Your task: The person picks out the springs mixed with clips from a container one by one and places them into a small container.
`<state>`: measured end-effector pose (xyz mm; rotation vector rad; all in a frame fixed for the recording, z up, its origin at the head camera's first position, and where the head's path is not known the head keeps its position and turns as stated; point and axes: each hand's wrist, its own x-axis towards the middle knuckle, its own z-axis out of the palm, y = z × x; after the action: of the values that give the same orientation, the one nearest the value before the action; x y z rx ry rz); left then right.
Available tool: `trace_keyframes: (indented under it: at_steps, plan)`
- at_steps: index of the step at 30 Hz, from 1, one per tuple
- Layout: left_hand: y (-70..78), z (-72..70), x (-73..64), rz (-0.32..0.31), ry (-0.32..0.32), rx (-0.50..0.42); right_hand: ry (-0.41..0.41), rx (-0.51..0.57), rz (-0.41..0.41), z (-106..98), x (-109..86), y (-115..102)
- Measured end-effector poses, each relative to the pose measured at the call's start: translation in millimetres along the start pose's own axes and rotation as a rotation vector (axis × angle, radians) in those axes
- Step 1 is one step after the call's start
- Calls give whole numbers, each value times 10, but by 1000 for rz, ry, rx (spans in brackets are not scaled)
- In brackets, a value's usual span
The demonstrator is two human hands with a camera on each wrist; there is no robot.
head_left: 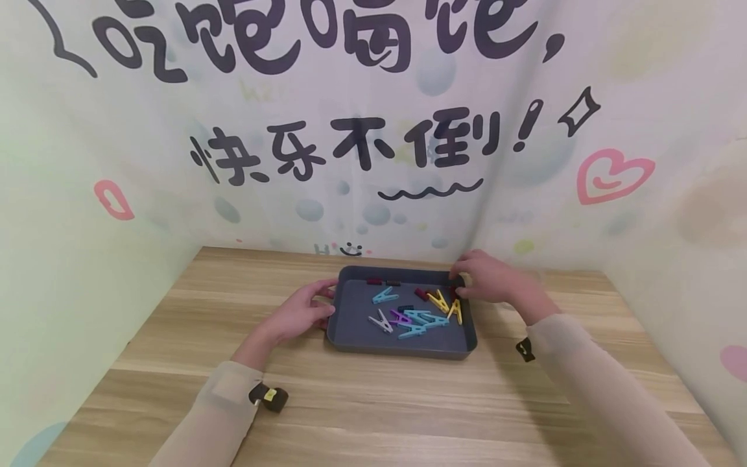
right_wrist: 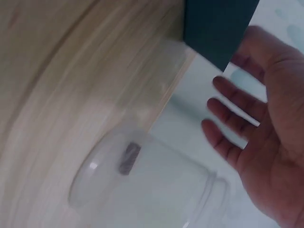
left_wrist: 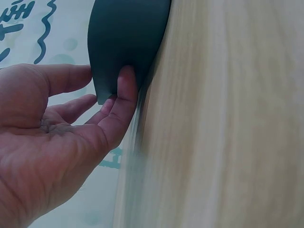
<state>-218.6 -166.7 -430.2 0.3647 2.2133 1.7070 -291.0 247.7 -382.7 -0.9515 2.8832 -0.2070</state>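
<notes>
A dark grey tray (head_left: 385, 346) lies on the table, with small clothespins in it. Blue ones (head_left: 412, 331) cluster low and right of centre, beside a purple clothespin (head_left: 401, 317). A white clothespin (head_left: 381, 321) is to their left, and yellow ones (head_left: 438, 301) are near the right wall. My left hand (head_left: 300, 312) holds the tray's left side, its fingers bent at the end wall (left_wrist: 128, 38). At the far right corner my right hand (head_left: 484, 277) grips the tray's rim. Its other fingers (right_wrist: 232, 116) spread away from the wall in the right wrist view.
Short dark coils (head_left: 393, 283) and dark red pieces (head_left: 421, 294) also lie in the tray. A clear jar (right_wrist: 156, 185) with a dark patch stands near the right hand. Behind the tray, a printed cloth (head_left: 292, 220) hangs at the table's far edge.
</notes>
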Motion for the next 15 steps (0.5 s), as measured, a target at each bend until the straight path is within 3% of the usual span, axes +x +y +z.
trace_keyframes:
  at_steps: [7,15]
  plan:
    - [13,-5,-6,0,4,0,-87,-50,164,-14,73,-184]
    - [16,0,-12,-7,-6,5,-143,-44,193,4,98,-206]
